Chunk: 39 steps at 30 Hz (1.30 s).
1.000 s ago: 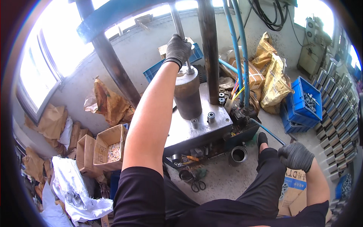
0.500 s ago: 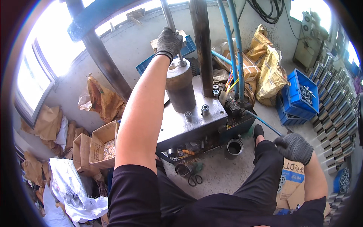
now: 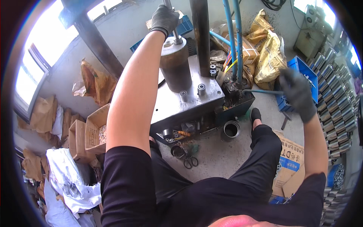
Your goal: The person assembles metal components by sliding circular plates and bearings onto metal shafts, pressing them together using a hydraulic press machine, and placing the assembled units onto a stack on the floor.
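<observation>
High above the press table, my gloved left hand [image 3: 165,19] is wrapped round an upright metal rod [image 3: 176,36]. The rod's lower end meets the top of a thick dark steel cylinder [image 3: 176,72], which stands on the flat metal press table [image 3: 176,109]. Two small ring-shaped metal parts, a left one [image 3: 183,96] and a right one [image 3: 201,89], stand in front of the cylinder. Out to the right, my gloved right hand [image 3: 298,92], slightly blurred, is closed on the end of a thin blue-grey lever [image 3: 262,91]. The lever lies roughly level.
Blue hoses [image 3: 239,45] and a dark column [image 3: 200,38] rise beside the cylinder. A round metal pot [image 3: 230,131] and scissors [image 3: 190,162] are on the floor. Blue crates [image 3: 298,64] and stacked metal tubes [image 3: 332,98] line the right; cardboard boxes [image 3: 96,130] stand left.
My right hand has swung the lever's outer end upward, from sloping down to about level. My left hand stays on the rod. The whole view has shifted slightly.
</observation>
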### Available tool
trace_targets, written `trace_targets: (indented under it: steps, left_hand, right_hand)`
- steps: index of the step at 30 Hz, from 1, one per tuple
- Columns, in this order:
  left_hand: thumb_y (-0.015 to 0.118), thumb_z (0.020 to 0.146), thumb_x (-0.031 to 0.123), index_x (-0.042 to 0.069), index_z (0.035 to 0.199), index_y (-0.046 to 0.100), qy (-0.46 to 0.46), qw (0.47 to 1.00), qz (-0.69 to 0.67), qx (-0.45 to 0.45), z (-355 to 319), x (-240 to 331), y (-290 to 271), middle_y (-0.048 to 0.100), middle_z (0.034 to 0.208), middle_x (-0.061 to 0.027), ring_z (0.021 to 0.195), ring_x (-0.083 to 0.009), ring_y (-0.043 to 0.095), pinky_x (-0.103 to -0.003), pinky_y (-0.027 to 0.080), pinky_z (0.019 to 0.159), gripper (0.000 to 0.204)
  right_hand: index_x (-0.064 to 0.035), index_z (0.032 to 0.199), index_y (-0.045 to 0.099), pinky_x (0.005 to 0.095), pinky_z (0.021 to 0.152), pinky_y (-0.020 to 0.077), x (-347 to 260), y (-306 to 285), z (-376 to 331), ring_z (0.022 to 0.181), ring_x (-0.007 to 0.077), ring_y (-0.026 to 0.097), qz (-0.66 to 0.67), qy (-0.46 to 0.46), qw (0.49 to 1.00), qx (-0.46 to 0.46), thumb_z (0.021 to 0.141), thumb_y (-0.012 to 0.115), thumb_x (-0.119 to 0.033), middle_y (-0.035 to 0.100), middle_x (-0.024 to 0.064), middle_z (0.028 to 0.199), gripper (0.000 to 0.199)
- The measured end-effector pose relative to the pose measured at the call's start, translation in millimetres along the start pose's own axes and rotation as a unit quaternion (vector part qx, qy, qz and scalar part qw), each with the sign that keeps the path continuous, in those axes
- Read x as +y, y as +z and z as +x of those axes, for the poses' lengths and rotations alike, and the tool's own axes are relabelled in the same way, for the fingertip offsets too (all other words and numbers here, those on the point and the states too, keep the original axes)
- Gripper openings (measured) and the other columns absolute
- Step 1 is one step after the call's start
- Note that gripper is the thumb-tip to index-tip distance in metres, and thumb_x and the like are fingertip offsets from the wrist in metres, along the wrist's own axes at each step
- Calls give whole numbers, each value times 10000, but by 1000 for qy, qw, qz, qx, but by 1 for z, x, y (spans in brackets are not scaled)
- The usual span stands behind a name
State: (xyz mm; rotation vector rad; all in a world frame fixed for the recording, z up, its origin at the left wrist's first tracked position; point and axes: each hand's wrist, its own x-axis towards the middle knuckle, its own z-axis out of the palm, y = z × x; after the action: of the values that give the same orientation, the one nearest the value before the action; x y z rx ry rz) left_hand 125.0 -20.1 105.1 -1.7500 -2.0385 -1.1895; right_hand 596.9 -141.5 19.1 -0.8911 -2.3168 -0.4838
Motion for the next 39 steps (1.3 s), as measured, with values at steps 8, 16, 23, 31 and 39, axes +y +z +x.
trace_targets:
  steps: [8,16,23,31,39]
  left_hand:
    - [648,909,217,16,1011,690,-21,997,-34,60,9,-14,19,742,909,-249,924,-426,733,-478,580,817,230]
    - [631,936,332,24,1011,706,-40,998,49,31,3,0,-1,758,981,-248,981,-402,749,-469,584,881,325]
    - [679,868,289,-35,1125,692,-38,999,6,25,-3,-2,-2,759,989,-271,1007,-392,755,-460,591,943,413]
    - [684,892,298,-9,1226,640,-80,996,-31,-26,-15,15,-19,767,1044,-227,1057,-381,745,-447,568,1004,456]
    - [694,894,317,24,1216,641,-75,997,-12,-5,-11,11,-16,768,1046,-215,1058,-374,742,-457,552,1013,438]
  right_hand:
    - [-97,1335,645,433,851,579,40,45,100,915,367,740,38,130,982,130,1002,661,-219,761,158,1066,355]
    - [-16,1229,694,380,791,570,3,1,-28,852,288,724,154,92,973,-146,961,660,-121,718,171,969,290]
    - [-57,1072,761,478,832,574,-45,-13,-87,901,403,721,149,87,891,-421,884,661,-240,745,208,932,281]
    - [-20,1106,753,462,834,573,-48,-22,-65,922,402,724,170,128,917,-337,879,670,-187,746,221,978,293]
    - [-21,1121,753,473,852,563,-48,-24,-69,922,407,716,178,148,892,-388,877,666,-189,739,232,983,309]
